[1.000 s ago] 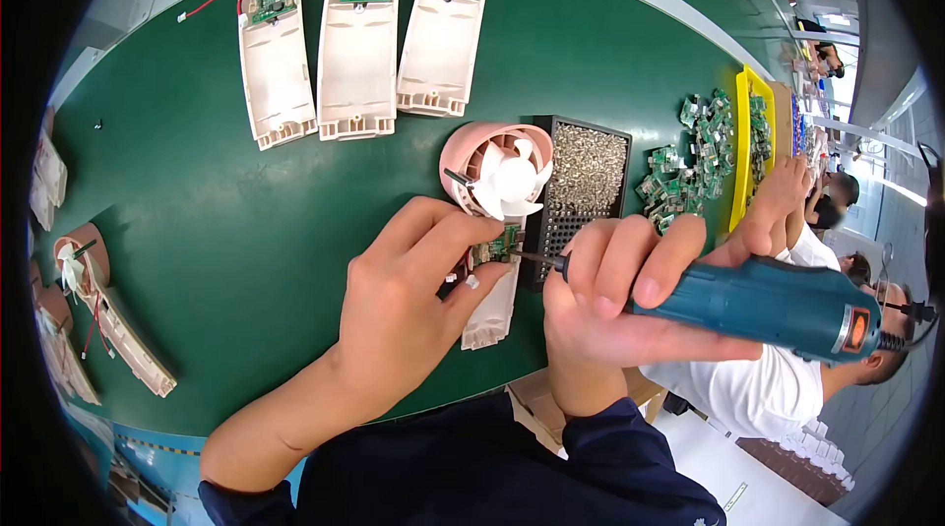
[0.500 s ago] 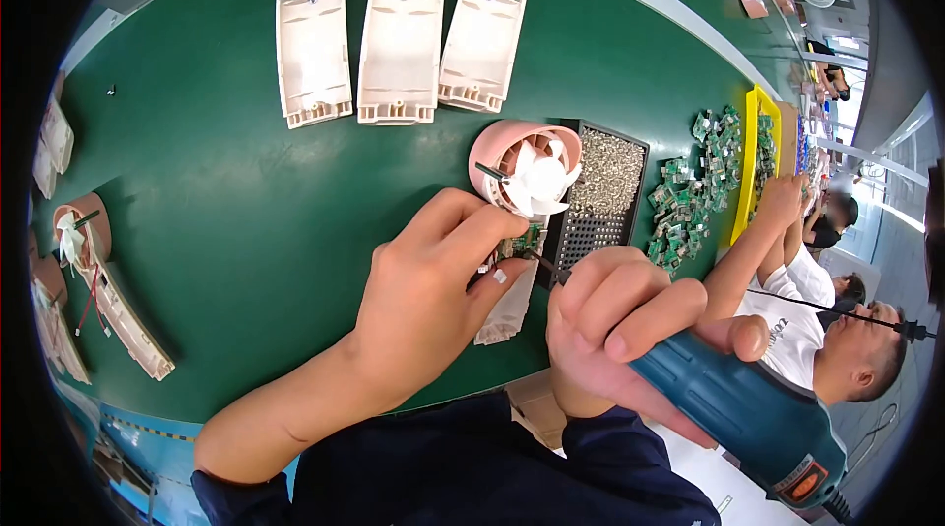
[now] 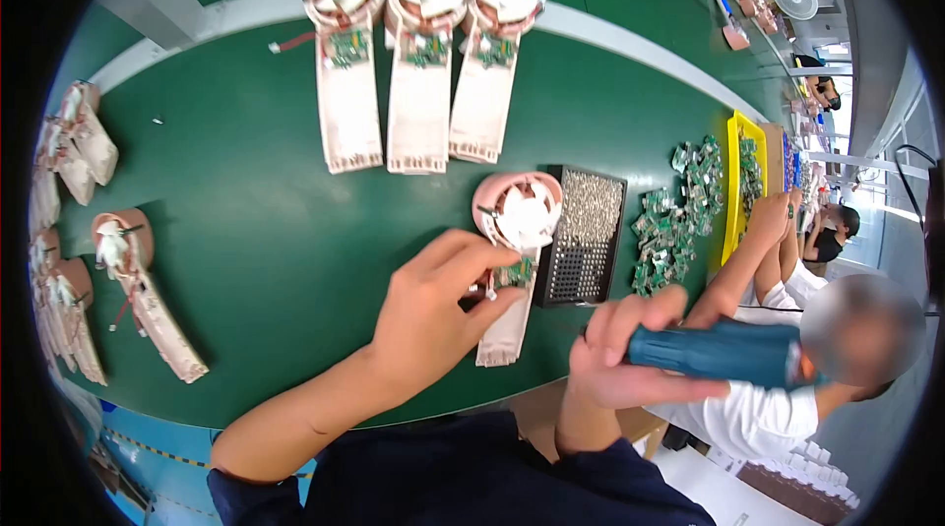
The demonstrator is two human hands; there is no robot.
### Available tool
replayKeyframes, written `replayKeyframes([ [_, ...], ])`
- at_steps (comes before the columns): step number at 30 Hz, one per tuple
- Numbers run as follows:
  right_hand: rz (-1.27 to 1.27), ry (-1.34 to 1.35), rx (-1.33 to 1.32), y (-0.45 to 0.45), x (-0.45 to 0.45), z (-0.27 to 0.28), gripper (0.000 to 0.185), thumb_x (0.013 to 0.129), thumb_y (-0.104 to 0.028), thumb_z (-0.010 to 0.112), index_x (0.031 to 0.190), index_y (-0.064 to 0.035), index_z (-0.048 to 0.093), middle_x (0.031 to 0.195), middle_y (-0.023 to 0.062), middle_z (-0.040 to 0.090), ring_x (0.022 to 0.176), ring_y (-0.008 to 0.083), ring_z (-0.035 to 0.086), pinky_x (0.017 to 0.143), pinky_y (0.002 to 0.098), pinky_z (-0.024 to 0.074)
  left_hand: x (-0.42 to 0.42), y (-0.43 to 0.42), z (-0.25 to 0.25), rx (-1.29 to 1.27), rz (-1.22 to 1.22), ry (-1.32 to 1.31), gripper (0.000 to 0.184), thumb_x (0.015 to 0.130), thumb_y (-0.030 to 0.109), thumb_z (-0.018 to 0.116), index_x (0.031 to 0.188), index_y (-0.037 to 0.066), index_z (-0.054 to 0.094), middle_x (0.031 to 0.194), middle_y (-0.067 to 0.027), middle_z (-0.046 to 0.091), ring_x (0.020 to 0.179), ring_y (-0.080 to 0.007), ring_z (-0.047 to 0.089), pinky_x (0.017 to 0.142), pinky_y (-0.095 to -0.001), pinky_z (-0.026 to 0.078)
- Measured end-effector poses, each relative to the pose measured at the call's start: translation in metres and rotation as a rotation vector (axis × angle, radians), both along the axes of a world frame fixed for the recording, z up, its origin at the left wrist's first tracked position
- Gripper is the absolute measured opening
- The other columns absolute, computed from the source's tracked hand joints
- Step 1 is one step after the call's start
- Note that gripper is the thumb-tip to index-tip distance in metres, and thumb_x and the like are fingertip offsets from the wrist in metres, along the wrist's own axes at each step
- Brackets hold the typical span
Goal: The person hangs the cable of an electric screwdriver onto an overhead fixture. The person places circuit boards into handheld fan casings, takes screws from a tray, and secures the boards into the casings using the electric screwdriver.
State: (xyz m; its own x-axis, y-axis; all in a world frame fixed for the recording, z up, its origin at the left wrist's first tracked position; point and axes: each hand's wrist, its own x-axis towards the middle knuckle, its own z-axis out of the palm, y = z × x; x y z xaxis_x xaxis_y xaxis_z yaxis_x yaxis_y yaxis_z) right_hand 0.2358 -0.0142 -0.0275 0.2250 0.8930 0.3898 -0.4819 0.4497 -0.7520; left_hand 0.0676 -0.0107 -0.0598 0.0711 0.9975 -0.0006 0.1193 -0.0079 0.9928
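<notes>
In the head view my left hand (image 3: 418, 305) is closed, thumb and fingers pinching the small green circuit board (image 3: 513, 273) on a handheld fan housing (image 3: 505, 334). The housing has a pink ring with white fan blades (image 3: 527, 214) and lies on the green table. My right hand (image 3: 605, 359) is wrapped round a teal electric screwdriver (image 3: 714, 351), right of the housing and apart from it. Motion blurs the tool, and its bit is hard to make out. Beside the fan ring stands a black tray (image 3: 544, 275) of small silvery screws (image 3: 591, 216).
Several fan housings with boards (image 3: 420, 123) lie at the back; another housing (image 3: 162, 324) and more are at the left. Loose circuit boards (image 3: 679, 221) are piled right of the tray, before a yellow bin (image 3: 731, 186). A co-worker's arm (image 3: 748, 250) reaches in at the right.
My right hand has drawn the screwdriver away from the circuit board, rightward, and the tool is now nearly level. My left hand keeps its pinch. The whole view has shifted.
</notes>
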Motion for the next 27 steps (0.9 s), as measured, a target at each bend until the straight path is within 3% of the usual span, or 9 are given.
replayKeyframes([
  [2,-0.044,-0.175,-0.443,-0.022,0.007,-0.002,0.066,0.097,-0.053,0.049,0.144,-0.0096,0.033,0.1,0.0201,0.063,0.042,0.014,0.047,0.036,0.0246,0.0344,-0.004,-0.003,0.0,0.002,-0.004,-0.097,0.029,0.075,0.003,0.079,0.102,0.004,0.069,0.095,-0.0092,0.063,0.074,-0.0181,0.066,0.064,-0.0286,0.059],
  [3,-0.035,-0.328,-0.606,-0.028,0.005,-0.001,0.061,0.096,-0.027,0.059,0.144,-0.0037,0.031,0.107,0.0238,0.064,0.042,0.0105,0.047,0.037,0.0224,0.0342,-0.006,-0.005,-0.002,0.006,-0.005,-0.159,0.03,0.075,0.003,0.08,0.103,0.004,0.07,0.095,-0.0088,0.064,0.076,-0.0176,0.066,0.065,-0.0278,0.059],
  [4,-0.006,-0.311,-0.735,-0.033,-0.001,0.003,0.063,0.09,-0.008,0.066,0.142,-0.0014,0.032,0.103,0.021,0.067,0.044,0.0078,0.047,0.038,0.0206,0.0343,-0.009,-0.008,-0.006,0.02,-0.034,-0.179,0.035,0.072,0.003,0.083,0.105,0.003,0.07,0.097,-0.0096,0.066,0.083,-0.0146,0.066,0.067,-0.0247,0.056],
  [6,0.064,-0.32,-0.807,-0.04,-0.006,-0.003,0.063,0.087,-0.003,0.068,0.141,-0.0011,0.036,0.1,0.0177,0.068,0.045,0.0056,0.047,0.039,0.0198,0.034,-0.01,-0.009,-0.006,0.103,-0.062,-0.199,0.035,0.073,0.004,0.084,0.105,0.003,0.07,0.096,-0.009,0.065,0.083,-0.0142,0.065,0.067,-0.0247,0.055],
  [11,0.144,-0.181,-0.83,-0.038,-0.011,-0.007,0.056,0.087,-0.001,0.068,0.136,-0.0014,0.041,0.083,0.0085,0.062,0.047,0.0049,0.048,0.036,0.0209,0.0327,-0.009,-0.013,-0.007,0.125,-0.064,-0.223,0.031,0.077,0.005,0.08,0.106,0.003,0.069,0.095,-0.0067,0.062,0.079,-0.013,0.061,0.065,-0.025,0.055],
  [20,0.226,-0.137,-0.76,-0.05,-0.019,-0.006,0.054,0.089,0.0,0.065,0.137,-0.005,0.039,0.086,0.0081,0.062,0.048,0.0047,0.048,0.037,0.0207,0.0323,-0.019,-0.032,0.005,0.077,-0.077,-0.254,0.03,0.078,0.002,0.078,0.107,0.001,0.069,0.099,-0.0061,0.062,0.083,-0.0099,0.062,0.066,-0.0231,0.056],
  [27,0.361,-0.107,-0.824,-0.064,-0.043,-0.011,0.049,0.09,-0.004,0.068,0.133,-0.0063,0.045,0.09,0.0074,0.065,0.047,0.0042,0.047,0.038,0.0204,0.0321,-0.039,-0.059,0.003,0.033,0.076,-0.223,0.031,0.076,0.001,0.079,0.105,0.001,0.07,0.101,-0.0052,0.062,0.086,-0.0111,0.062,0.069,-0.0239,0.057],
])
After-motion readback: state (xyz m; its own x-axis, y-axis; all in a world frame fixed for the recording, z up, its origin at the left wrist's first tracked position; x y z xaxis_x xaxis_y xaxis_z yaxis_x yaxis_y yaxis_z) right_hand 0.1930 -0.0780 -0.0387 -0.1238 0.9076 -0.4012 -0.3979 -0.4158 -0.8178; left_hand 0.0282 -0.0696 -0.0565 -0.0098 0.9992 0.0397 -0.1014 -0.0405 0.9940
